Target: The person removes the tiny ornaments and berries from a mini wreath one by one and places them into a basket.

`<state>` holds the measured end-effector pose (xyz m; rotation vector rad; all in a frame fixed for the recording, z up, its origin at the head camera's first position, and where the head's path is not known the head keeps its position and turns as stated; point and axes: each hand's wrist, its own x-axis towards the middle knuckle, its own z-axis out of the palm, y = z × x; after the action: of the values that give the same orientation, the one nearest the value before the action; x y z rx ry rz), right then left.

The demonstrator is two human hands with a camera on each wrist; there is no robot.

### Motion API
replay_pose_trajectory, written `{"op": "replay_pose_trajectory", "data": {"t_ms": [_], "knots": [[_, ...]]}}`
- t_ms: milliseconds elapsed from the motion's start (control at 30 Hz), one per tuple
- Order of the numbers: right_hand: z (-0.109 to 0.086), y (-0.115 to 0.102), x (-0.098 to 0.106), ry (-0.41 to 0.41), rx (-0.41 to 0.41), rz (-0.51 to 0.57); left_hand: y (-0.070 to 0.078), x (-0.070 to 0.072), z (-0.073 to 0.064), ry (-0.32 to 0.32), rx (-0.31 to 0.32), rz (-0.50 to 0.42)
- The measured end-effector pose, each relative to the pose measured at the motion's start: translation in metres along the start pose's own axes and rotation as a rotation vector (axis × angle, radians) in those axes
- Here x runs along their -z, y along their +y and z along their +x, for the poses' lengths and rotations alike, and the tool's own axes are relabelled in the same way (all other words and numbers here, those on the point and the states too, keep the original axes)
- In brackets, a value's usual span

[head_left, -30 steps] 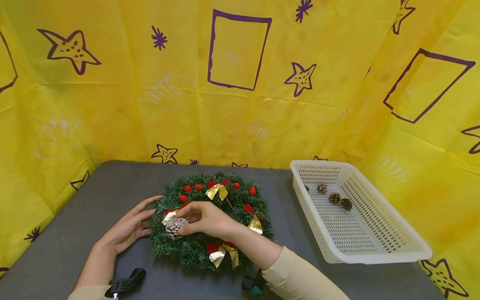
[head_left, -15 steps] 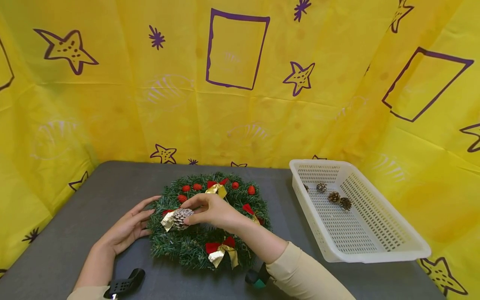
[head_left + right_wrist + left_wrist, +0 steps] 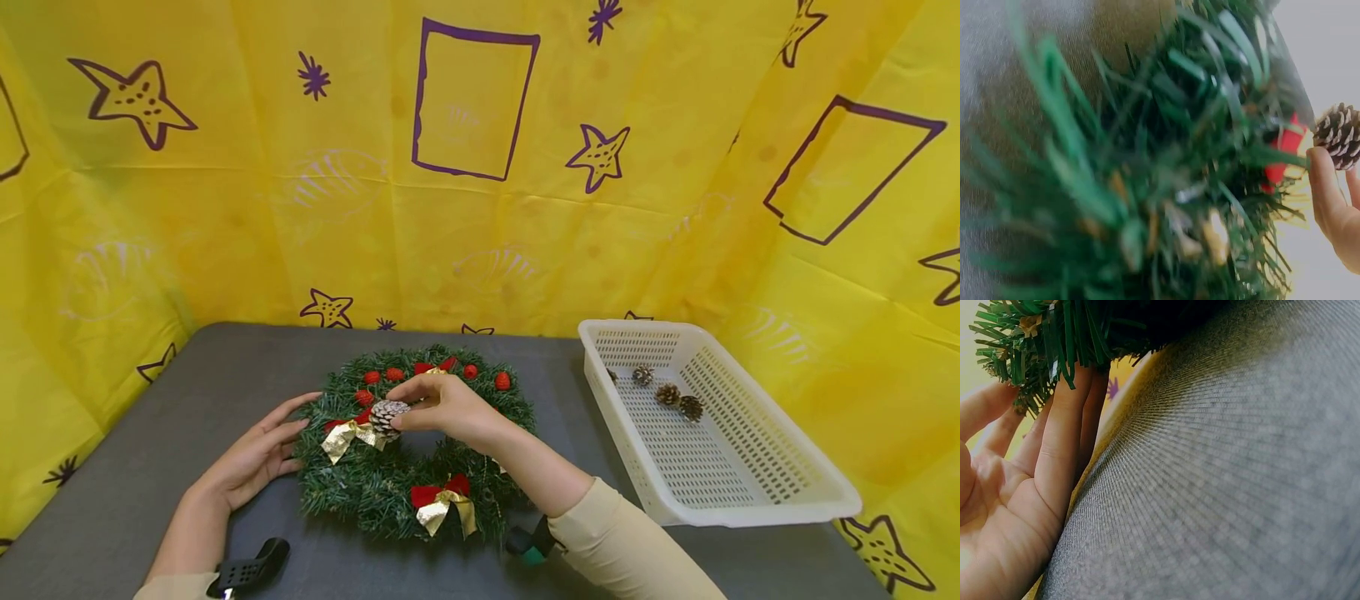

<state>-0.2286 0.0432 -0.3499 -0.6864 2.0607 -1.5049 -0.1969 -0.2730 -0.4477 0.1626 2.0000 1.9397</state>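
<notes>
Cone point(image 3: 387, 418), one, pale-tipped: pinched in my right hand point(image 3: 453, 410), thumb and fingers clamped on its right side. Location: at the inner edge of the wreath point(image 3: 360, 492), beside the left bow point(image 3: 347, 437). Contact with the greenery: cannot tell.

Recent change: a second ago my cone stood nearer to me, in front of the left bow and hiding part of it. I have since carried it rightward and away from me, toward the hole, and the gold ribbon shows more fully. Meaning, in my judgement: its spot is not yet settled, and setting it into the ring is not yet done.

Direction of cone: nearly round in outline from the head view, perhaps foreshortened, so its long axis is not plain. The right wrist view cuts it at the edge. Which end is the tip, I cannot say.

Wreath, one, green: flat on the tabletop point(image 3: 255, 358), hole facing up; a ring, with no marked long axis.

Left hand point(image 3: 253, 460): fingers apart, clamped on nothing, touching the wreath's left outer edge; unmoved.

Tray point(image 3: 757, 517), one, white, right of the wreath: small cones point(image 3: 667, 395) inside, undisturbed.
</notes>
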Motion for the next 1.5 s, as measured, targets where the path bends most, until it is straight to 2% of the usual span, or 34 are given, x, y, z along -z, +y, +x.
{"op": "replay_pose_trajectory", "data": {"t_ms": [400,900,1167,1367,1500], "knots": [[-0.01,-0.005,0.025,0.043,-0.018,0.029,0.001,-0.001,0.0,-0.004,0.006,-0.009],[-0.019,-0.007,0.059,0.143,-0.026,-0.019,0.001,-0.001,0.0,0.003,0.018,-0.024],[-0.024,-0.008,0.078,0.201,-0.069,-0.006,0.002,-0.002,0.0,0.002,0.006,-0.036],[-0.031,-0.016,0.096,0.226,-0.045,0.04,0.001,-0.001,0.0,0.0,0.001,-0.035],[-0.037,-0.02,0.108,0.264,-0.032,0.021,0.0,-0.001,0.0,-0.004,0.002,-0.037]]}}
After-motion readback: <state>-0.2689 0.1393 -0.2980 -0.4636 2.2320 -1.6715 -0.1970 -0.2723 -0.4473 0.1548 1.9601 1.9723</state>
